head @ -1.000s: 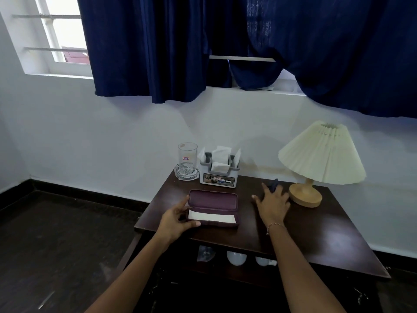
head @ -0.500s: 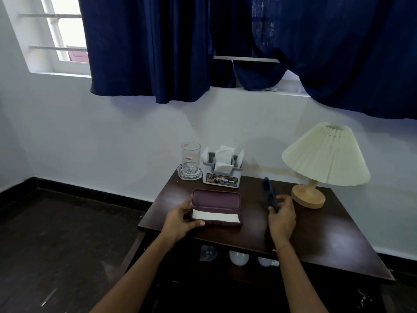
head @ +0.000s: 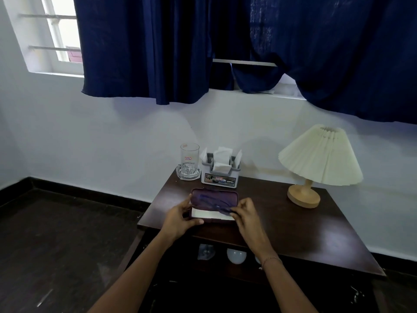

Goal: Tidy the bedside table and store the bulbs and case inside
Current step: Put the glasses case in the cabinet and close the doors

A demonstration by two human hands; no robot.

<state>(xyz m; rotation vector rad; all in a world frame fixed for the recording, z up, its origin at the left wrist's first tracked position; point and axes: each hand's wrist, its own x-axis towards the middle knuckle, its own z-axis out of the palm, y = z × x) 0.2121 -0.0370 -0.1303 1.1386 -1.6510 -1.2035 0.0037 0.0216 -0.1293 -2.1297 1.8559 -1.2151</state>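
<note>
**Open case between both hands on the bedside table**

The purple hard-shell case [head: 214,201] lies open near the dark wooden table's [head: 293,224] front edge, lid upright, pale lining showing. The left hand [head: 180,219] grips its left end; the right hand [head: 244,214] pinches a blurred dark blue object [head: 222,207] over its right end. Rounded white bulbs [head: 236,256] sit on the shelf beneath

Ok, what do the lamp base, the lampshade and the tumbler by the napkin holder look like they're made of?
Lamp base: pale turned wood by its look, smooth matte finish, warm tan colour. Lampshade: pleated cream fabric or paper; the folds show, the material stays open. Tumbler: clear glass, see-through with a thick cut base, standing in a glass dish.
</note>
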